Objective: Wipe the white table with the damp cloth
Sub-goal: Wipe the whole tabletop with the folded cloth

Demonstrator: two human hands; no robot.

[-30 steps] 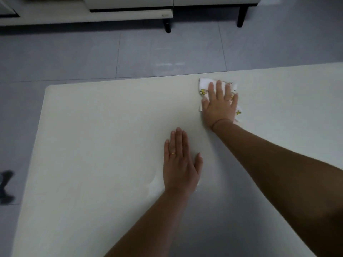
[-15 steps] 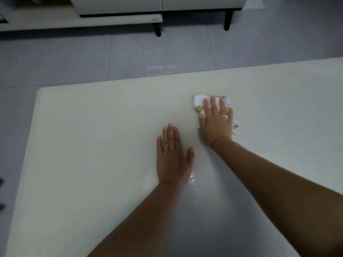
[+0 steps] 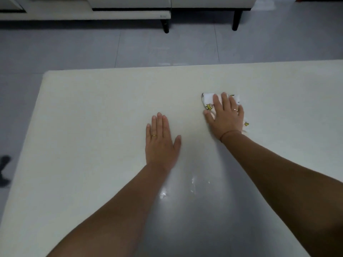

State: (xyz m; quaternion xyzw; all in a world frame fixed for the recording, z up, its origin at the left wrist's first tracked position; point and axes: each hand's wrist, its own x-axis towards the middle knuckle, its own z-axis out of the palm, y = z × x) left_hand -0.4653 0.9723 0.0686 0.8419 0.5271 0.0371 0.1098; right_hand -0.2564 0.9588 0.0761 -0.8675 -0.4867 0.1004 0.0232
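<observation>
The white table (image 3: 92, 127) fills most of the view. A small white cloth (image 3: 207, 101) with yellow prints lies flat on it, right of centre. My right hand (image 3: 225, 117) presses down on the cloth with fingers spread, covering most of it; only its far-left corner and right edge show. My left hand (image 3: 160, 141) rests flat on the bare tabletop to the left of the cloth, palm down, holding nothing. A wet sheen (image 3: 185, 191) shows on the table between my forearms.
Beyond the table's far edge lies grey tiled floor (image 3: 167, 47). A pale sofa or bench on black legs (image 3: 165, 25) stands at the back. A dark object (image 3: 3, 169) lies on the floor by the table's left edge.
My right hand has dragged the cloth from near the far edge back toward me over the table. My left hand has stayed flat in place.
</observation>
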